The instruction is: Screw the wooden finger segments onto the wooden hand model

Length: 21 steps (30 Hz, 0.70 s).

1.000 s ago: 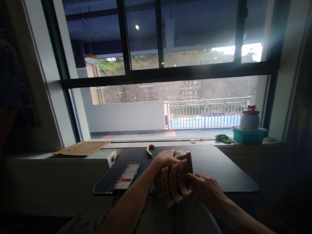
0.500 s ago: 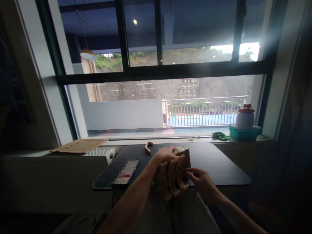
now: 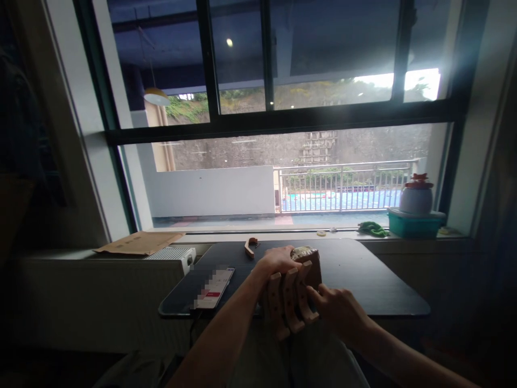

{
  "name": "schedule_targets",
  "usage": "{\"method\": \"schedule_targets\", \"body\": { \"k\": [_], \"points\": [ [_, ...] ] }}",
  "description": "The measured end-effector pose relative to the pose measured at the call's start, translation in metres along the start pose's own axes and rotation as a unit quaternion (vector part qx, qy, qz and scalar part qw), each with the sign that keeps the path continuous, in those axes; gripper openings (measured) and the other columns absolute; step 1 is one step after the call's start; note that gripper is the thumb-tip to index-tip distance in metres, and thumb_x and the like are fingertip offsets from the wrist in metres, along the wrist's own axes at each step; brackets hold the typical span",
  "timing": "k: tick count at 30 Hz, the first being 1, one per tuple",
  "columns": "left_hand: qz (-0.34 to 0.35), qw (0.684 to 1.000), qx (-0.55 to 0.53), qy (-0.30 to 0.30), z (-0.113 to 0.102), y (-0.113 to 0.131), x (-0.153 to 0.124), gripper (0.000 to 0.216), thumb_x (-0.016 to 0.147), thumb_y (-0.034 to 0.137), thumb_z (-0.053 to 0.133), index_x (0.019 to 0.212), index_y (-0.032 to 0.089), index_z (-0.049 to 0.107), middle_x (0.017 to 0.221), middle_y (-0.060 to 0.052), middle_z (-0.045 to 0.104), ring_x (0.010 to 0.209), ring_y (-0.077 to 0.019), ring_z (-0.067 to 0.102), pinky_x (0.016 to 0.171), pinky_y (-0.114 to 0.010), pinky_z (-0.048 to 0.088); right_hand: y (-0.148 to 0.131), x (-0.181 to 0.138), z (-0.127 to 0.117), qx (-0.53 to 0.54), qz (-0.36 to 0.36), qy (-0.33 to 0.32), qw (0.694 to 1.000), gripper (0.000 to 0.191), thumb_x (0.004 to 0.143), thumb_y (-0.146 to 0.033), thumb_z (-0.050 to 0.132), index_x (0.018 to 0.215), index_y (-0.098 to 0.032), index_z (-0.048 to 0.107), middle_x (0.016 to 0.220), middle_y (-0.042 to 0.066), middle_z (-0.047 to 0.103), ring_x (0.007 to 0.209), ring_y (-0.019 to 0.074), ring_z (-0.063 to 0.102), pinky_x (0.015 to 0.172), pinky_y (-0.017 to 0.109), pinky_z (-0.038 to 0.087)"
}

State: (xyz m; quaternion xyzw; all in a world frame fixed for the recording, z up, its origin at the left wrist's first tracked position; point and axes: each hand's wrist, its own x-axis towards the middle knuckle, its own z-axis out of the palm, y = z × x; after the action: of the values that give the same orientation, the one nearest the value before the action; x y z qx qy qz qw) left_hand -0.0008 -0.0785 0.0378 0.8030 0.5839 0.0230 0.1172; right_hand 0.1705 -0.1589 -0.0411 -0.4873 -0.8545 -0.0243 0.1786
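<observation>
The three curved pale-wood hooks (image 3: 290,302), dotted with small dark holes, stand side by side at the lower centre of the frame, overlapping the near edge of a dark, round-cornered table (image 3: 371,280). Their ends curl towards the viewer at the bottom. Just behind them, slightly to the right, is a brown block (image 3: 313,271) with a shiny, crinkled top; whether hooks and block are joined cannot be told.

The person's left hand (image 3: 280,260) lies over the upper end of the hooks, beside the block, its fingers bent and partly closed. Its fingertips are mostly hidden, so whether it grips or only presses cannot be told. The right hand (image 3: 337,304) comes in from the lower right, fingers curled nearly closed, the tips at the edge of the rightmost hook; whether they pinch anything is too dark to tell.

Near the table's far edge, left of centre, lies a separate curved brown wooden piece (image 3: 249,249). A phone with a lit, partly pixelated screen (image 3: 216,288) lies at the table's left side. Farther left, a flat brown paper envelope (image 3: 139,243) rests partly over a white ridged radiator (image 3: 172,261).
</observation>
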Motion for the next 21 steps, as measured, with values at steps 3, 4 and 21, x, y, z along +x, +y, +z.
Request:
{"method": "schedule_targets", "body": {
  "k": [3,4,21],
  "points": [
    [0.005,1.000,0.000,0.003,0.003,-0.003,0.004,0.036,0.090,0.037,0.054,0.119,0.016,0.052,0.115,-0.007,0.058,0.098,-0.0214,0.059,0.084,-0.042,0.050,0.001,0.005,0.003,0.057,0.027,0.012,0.998,0.041,0.075,-0.005,0.048,0.109,-0.019,0.065,0.085,0.011,0.069,0.073,0.0240,0.065,0.062,0.029,0.040],
    [0.008,1.000,0.000,0.005,0.004,-0.004,0.005,0.036,0.090,0.037,0.054,0.119,0.016,0.052,0.115,-0.007,0.058,0.098,-0.0215,0.059,0.084,-0.042,0.050,0.003,0.006,0.005,0.084,0.039,0.020,0.996,0.037,0.078,-0.010,0.048,0.107,-0.021,0.066,0.085,0.010,0.070,0.075,0.0234,0.066,0.064,0.030,0.041],
    [-0.001,1.000,-0.006,0.005,0.001,-0.007,0.006,0.036,0.089,0.038,0.054,0.119,0.017,0.052,0.112,-0.007,0.059,0.095,-0.0208,0.060,0.082,-0.041,0.050,0.040,0.007,0.017,0.303,0.078,0.089,0.946,0.035,0.070,-0.014,0.049,0.103,-0.019,0.059,0.091,0.002,0.063,0.071,0.0134,0.058,0.066,0.026,0.046]
  ]
}}
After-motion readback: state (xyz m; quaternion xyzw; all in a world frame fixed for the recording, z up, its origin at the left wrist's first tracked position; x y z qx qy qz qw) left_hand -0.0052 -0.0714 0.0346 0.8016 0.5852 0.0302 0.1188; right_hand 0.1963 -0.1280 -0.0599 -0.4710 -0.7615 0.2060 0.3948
